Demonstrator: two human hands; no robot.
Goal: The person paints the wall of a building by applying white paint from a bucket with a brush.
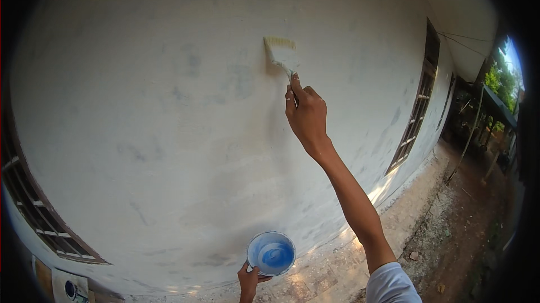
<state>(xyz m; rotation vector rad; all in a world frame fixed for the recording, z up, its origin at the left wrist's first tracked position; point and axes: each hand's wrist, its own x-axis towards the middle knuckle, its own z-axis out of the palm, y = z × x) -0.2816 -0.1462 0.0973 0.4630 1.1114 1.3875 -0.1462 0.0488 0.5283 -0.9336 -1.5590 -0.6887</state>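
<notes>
My right hand (306,107) is raised in front of a pale, patchy wall (169,134), its fingers closed round the handle of a wide paintbrush (283,52). The brush points upward, and its yellowish bristles are at the wall's surface; whether they press on it I cannot tell. Low in the view, my left hand (251,278) grips a small round bucket (272,234) by its side and underside. Blue and whitish paint coats the inside of the bucket. Grey-blue smudges show on the wall left of the brush.
Barred windows (48,213) (419,100) are set in the wall at left and right. A tiled ledge (326,272) runs along the wall's foot. Beyond it lies bare earth (450,247) with a leaning pole (469,134). A pale object with a dark round opening (71,290) stands at lower left.
</notes>
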